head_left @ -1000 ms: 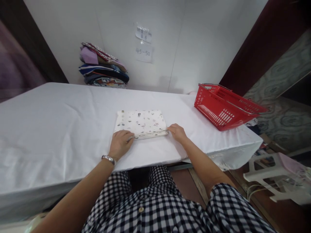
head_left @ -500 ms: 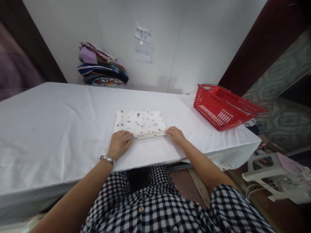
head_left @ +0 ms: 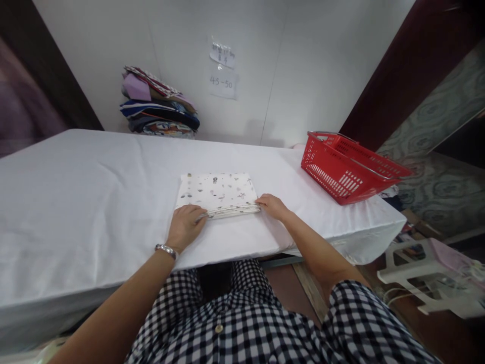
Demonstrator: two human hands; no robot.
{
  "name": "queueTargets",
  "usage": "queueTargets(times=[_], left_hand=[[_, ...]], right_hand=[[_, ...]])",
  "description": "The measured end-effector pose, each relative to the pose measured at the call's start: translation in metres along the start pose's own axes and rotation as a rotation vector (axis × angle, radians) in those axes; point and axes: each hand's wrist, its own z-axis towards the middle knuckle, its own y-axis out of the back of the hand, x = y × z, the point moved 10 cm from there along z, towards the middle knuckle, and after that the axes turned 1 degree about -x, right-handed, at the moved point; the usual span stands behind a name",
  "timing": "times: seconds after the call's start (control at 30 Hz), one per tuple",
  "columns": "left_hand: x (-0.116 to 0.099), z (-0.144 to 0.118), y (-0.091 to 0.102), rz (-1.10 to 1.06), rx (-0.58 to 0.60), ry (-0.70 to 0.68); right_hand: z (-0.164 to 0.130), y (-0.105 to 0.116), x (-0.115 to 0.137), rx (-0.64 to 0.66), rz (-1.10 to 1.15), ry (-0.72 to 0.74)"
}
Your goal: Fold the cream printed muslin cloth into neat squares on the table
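A folded white cotton cloth with small dark prints lies flat mid-table on the white sheet-covered table; the left hand pinches its near-left corner, the right hand curls at the near-right corner, squaring the edge; a red plastic basket sits well apart, rightward.
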Motion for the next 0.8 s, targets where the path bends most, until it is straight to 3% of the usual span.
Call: queueTargets(times=[0.2,0.63,0.8], left_hand=[[0.001,-0.001,-0.001,-0.005,-0.006,-0.009],[0.002,-0.001,-0.001,-0.008,-0.008,-0.011],[0.001,-0.001,-0.001,-0.017,-0.015,-0.009]], right_hand=[[0.005,-0.003,-0.003,0.082,-0.022,0.015],[0.015,-0.017,0.010,0.205,-0.356,0.054],[0.014,-0.012,0.007,0.226,-0.226,-0.019]])
